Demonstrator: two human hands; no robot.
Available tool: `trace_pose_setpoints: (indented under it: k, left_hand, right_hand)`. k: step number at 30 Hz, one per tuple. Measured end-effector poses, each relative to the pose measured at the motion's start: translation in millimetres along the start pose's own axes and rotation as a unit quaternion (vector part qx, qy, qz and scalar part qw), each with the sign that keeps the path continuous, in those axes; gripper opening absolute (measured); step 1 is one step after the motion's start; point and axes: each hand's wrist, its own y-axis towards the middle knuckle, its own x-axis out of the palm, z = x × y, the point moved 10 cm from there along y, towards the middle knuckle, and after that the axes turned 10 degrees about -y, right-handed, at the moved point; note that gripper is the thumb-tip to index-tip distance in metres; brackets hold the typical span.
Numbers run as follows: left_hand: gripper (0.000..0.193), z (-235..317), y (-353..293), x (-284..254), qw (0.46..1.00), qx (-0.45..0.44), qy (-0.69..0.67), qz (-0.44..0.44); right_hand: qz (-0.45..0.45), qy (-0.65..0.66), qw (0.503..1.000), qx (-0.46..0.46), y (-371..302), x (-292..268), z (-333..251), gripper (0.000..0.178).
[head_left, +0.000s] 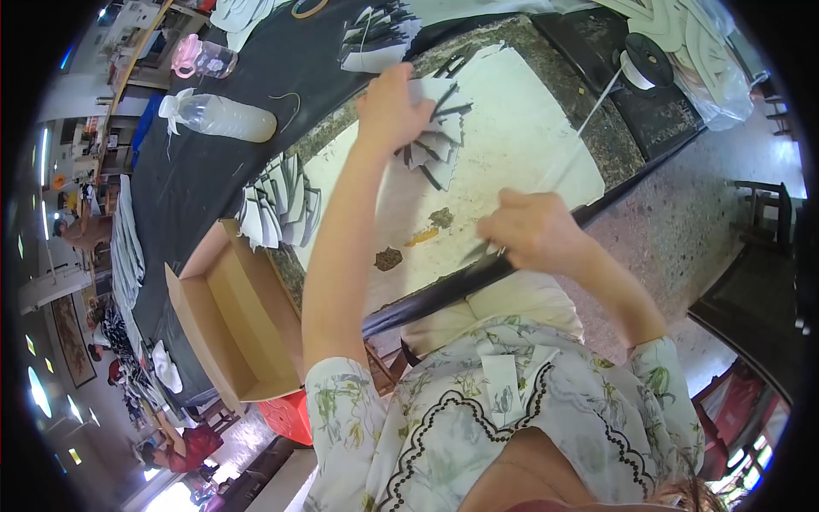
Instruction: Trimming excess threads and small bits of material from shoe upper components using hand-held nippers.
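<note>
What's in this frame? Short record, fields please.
left hand: resting on a fanned stack of grey-and-white cut pieces
right hand: fingers closed on a thin tool, tip down on the sheet
work surface: cream sheet with brown and yellow stains, laid on a speckled stone slab
left of sheet: second fanned pile of pieces, open cardboard box
farther left: clear plastic bottle lying on its side on dark cloth
top right: spool of white tape

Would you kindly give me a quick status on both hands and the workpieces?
Left hand pressing down on fanned stack of white, dark-edged cut pieces. Right hand gripping a thin tool, blurred, over cream work sheet. Nothing between hands.
</note>
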Motion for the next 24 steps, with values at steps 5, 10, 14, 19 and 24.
trace_pose_setpoints:
  k: [5,10,14,19,24]
  left_hand:
    - [0.030,41.3,-3.4,-8.8,0.990,0.083,0.107,-0.034]
    - [0.015,44.1,-50.3,-72.9,0.974,0.002,-0.191,0.120]
    - [0.019,3.2,-159.3,-61.1,0.869,-0.215,-0.412,0.169]
    - [0.034,41.8,-240.9,-62.4,0.970,-0.058,-0.010,0.237]
    - [0.046,84.1,-242.5,-9.0,0.992,0.098,0.051,0.062]
  right_hand:
    - [-0.083,0.230,0.963,-0.113,13.0,-9.0,-68.0,0.028]
    - [-0.155,0.540,0.823,0.082,-3.0,24.5,-47.0,0.013]
    - [-0.147,0.590,0.723,0.328,-31.3,59.4,7.2,0.006]
    - [-0.119,0.486,0.772,0.391,-23.3,72.0,46.0,0.012]
    - [-0.180,0.415,0.819,0.354,4.5,90.8,35.5,0.015]
